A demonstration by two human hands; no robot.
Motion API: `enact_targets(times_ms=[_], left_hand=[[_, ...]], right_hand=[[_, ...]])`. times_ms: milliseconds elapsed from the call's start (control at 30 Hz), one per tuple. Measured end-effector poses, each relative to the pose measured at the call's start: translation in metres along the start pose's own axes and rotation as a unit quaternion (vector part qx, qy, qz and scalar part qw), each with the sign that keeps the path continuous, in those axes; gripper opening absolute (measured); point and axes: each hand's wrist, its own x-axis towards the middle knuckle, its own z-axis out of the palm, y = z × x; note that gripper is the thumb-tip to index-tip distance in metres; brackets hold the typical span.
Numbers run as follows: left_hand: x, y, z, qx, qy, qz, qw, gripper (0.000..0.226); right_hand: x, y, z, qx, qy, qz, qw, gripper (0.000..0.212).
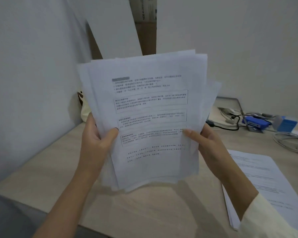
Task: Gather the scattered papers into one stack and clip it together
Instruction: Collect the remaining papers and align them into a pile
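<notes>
Both hands grip an uneven stack of printed papers [151, 121] upright above the table [46, 162]: my left hand [96, 143] pinches its left edge, thumb on the front sheet, and my right hand [208, 146] clasps the right edge the same way. More printed sheets [265, 182] lie flat on the pale wood table to my right. Farther back sit tangled cables [230, 121] and a blue box [255, 123]. White walls close the corner, with a cardboard box [147, 31] leaning there.

papers [150, 117]: white, black print (boxed blocks) | desk [50, 169]: pale wood grain | box [287, 125]: blue | sleeve [265, 217]: cream
</notes>
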Motion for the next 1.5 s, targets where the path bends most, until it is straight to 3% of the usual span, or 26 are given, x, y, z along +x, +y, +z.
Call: enact_targets(times_ms=[133, 267, 433, 600, 700, 800, 967, 1167, 1333, 1500], left_hand=[[-0.020, -0.022, -0.003, 0.013, -0.014, -0.045, 0.999, 0.047], [-0.043, -0.052, 0.006, 0.025, -0.028, -0.116, 0.993, 0.047], [-0.042, -0.063, 0.007, 0.037, -0.018, -0.147, 0.988, 0.028], [-0.038, -0.069, -0.021, 0.051, 0.039, -0.175, 0.982, 0.024], [-0.036, -0.078, -0.046, 0.080, 0.069, -0.192, 0.976, 0.031], [-0.035, -0.089, -0.072, 0.122, 0.087, -0.207, 0.967, 0.033], [-0.035, -0.115, -0.103, 0.158, 0.124, -0.260, 0.945, 0.031], [-0.033, -0.149, -0.116, 0.204, 0.138, -0.310, 0.918, 0.035], [-0.030, -0.153, -0.112, 0.227, 0.130, -0.293, 0.920, 0.038], [-0.030, -0.150, -0.108, 0.233, 0.124, -0.292, 0.919, 0.034]], right_hand=[[-0.011, 0.015, 0.003, -0.036, -0.012, 0.018, 0.999, 0.042], [-0.026, 0.042, 0.010, -0.040, 0.020, 0.061, 0.997, 0.033], [-0.019, 0.043, 0.011, -0.049, 0.053, 0.076, 0.995, 0.029], [-0.001, 0.061, 0.011, -0.051, 0.050, 0.144, 0.987, 0.027], [0.018, 0.089, 0.012, -0.114, 0.102, 0.219, 0.964, 0.027], [0.036, 0.111, 0.025, -0.208, 0.100, 0.256, 0.939, 0.043], [0.076, 0.139, 0.050, -0.346, 0.101, 0.267, 0.894, 0.070], [0.113, 0.160, 0.063, -0.496, 0.091, 0.257, 0.824, 0.084], [0.134, 0.166, 0.078, -0.542, 0.089, 0.280, 0.787, 0.075], [0.150, 0.172, 0.072, -0.472, 0.099, 0.340, 0.808, 0.084]])
